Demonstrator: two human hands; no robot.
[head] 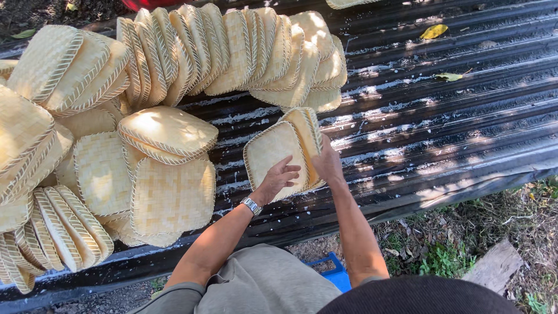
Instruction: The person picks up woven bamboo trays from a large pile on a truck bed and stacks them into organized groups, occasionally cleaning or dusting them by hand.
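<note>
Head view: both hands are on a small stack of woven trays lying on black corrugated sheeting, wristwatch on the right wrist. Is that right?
Not quite. The head view shows the wristwatch on the left wrist, not the right. The rest holds: the left hand and the right hand are both on the small stack of woven trays, which lies on the black corrugated sheeting.

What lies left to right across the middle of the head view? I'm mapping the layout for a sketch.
Pile of woven bamboo trays → left hand on a small stack of trays → right hand at that stack's right edge → bare dark corrugated sheet.
</note>
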